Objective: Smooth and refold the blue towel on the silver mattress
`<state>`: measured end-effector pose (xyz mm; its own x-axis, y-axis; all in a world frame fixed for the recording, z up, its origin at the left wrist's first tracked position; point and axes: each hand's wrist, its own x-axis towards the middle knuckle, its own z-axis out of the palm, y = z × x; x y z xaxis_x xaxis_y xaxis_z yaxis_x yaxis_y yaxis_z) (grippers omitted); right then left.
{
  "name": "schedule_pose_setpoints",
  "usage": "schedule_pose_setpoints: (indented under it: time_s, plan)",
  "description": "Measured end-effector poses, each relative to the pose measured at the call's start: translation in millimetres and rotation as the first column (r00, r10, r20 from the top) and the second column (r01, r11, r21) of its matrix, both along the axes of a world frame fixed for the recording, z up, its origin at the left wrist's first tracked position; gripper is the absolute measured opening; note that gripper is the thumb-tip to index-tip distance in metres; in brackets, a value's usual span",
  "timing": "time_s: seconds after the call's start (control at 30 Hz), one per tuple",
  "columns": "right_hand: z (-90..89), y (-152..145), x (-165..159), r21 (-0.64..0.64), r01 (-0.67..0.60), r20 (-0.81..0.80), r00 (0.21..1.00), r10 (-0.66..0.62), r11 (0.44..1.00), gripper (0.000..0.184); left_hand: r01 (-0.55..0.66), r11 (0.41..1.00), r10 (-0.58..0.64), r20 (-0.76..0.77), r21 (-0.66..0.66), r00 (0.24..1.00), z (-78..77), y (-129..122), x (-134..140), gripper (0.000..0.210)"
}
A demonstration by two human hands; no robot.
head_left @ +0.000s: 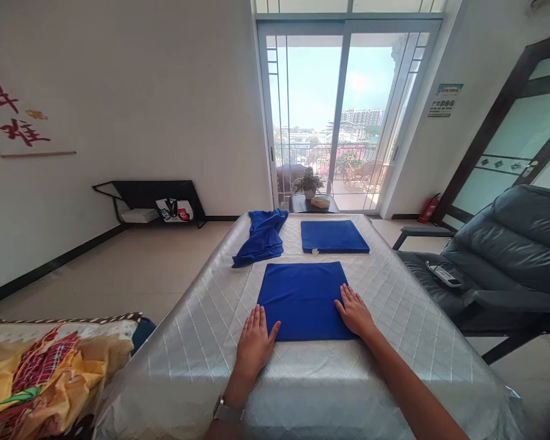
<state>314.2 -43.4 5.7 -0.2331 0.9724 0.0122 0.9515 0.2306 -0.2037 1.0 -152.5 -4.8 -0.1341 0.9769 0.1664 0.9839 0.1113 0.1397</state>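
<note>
Blue cloth (305, 300) near folded stack (333, 235)

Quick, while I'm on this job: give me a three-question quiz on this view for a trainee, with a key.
1. True or false: the left hand and the right hand both touch the near blue cloth.
2. Which wrist wears the watch?
3. Fill in the side as the camera sees it: the far folded cloth lies to the ____ of the rumpled cloth.

Key: 1. True. 2. The left. 3. Right.
</note>
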Motion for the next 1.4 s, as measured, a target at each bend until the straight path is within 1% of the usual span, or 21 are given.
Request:
schedule_pose_setpoints:
  time_s: [0.1,0.17,0.23,0.27,0.33,0.4,0.43,0.47,0.53,0.6,0.7,0.8,0.93,1.03,1.1,1.17,1.23,1.3,1.4]
  plan:
    - [1.3,0,-2,0.01,0.026,0.009,1.0,-0.026,1.0,0.069,-0.019,1.0,0.018,-0.015,-0.023,1.0,11.1,9,7,0.088]
    - [1.4,0,-3,0.014,0.035,0.023,0.999,-0.035,0.999,0.069,0.038,0.999,-0.038,-0.01,-0.01,0.999,21.8,19,26,0.088]
    - [0.7,0,-3,0.019,0.037,0.033,0.999,-0.038,0.999,0.069,0.176,0.984,-0.176,0.005,0.016,0.984,33.0,33,57,0.083]
    - [0.0,0,-3,0.024,0.037,0.037,0.999,-0.038,0.999,0.069,0.265,0.964,-0.265,0.014,0.033,0.964,37.7,42,76,0.08]
    - [-1.6,0,-2,0.038,0.031,0.047,0.998,-0.033,0.999,0.067,0.431,0.901,-0.433,0.028,0.054,0.901,43.6,60,115,0.074]
    - [-3.4,0,-1,0.052,0.012,0.063,0.998,-0.016,0.999,0.065,0.533,0.841,-0.537,0.038,0.093,0.842,43.5,78,149,0.068]
    - [-4.3,0,-1,0.057,0.004,0.073,0.997,-0.008,0.998,0.063,0.555,0.825,-0.561,0.042,0.107,0.827,41.2,86,161,0.066]
    - [-4.9,-1,0,0.062,-0.003,0.083,0.997,-0.002,0.998,0.062,0.556,0.824,-0.563,0.049,0.112,0.825,37.8,93,171,0.064]
    - [-5.6,-1,0,0.072,-0.006,0.095,0.995,-0.001,0.997,0.062,0.527,0.844,-0.534,0.065,0.099,0.843,29.2,103,180,0.065]
    - [-5.1,-1,0,0.072,0.008,0.092,0.996,-0.015,0.997,0.063,0.49,0.869,-0.495,0.084,0.072,0.865,21.2,106,177,0.069]
    - [-3.1,0,-2,0.057,0.033,0.07,0.997,-0.037,0.998,0.066,0.444,0.895,-0.446,0.098,0.046,0.889,15.5,105,154,0.077]
    - [-0.9,0,-3,0.041,0.045,0.043,0.998,-0.046,0.998,0.067,0.367,0.93,-0.366,0.076,0.008,0.927,15.8,100,119,0.08]
    - [1.4,-1,-4,0.016,0.048,0.01,0.999,-0.048,0.999,0.068,0.215,0.976,-0.216,-0.001,-0.043,0.976,16.8,92,64,0.081]
    - [2.2,-2,-4,0.008,0.054,0.004,0.999,-0.054,0.999,0.068,0.131,0.99,-0.134,-0.054,-0.055,0.99,15.0,87,28,0.082]
    - [1.9,-2,-4,0.009,0.057,-0.004,0.998,-0.057,0.998,0.068,0.1,0.993,-0.104,-0.068,-0.056,0.992,12.4,83,10,0.082]
    - [1.0,-2,-4,0.013,0.059,-0.009,0.998,-0.059,0.998,0.068,0.072,0.996,-0.076,-0.066,-0.06,0.995,8.7,81,-2,0.084]
    - [0.0,-1,-4,0.017,0.059,0.002,0.998,-0.059,0.998,0.068,0.043,0.997,-0.046,-0.056,-0.06,0.997,4.5,81,-8,0.085]
    - [-0.2,-1,-4,0.016,0.058,0.022,0.998,-0.058,0.998,0.068,0.023,0.999,-0.026,-0.046,-0.048,0.999,0.4,82,-10,0.086]
    - [2.2,-2,-4,0.003,0.057,0.043,0.997,-0.057,0.998,0.068,0.033,0.999,-0.033,-0.037,-0.004,0.999,-4.6,83,-10,0.085]
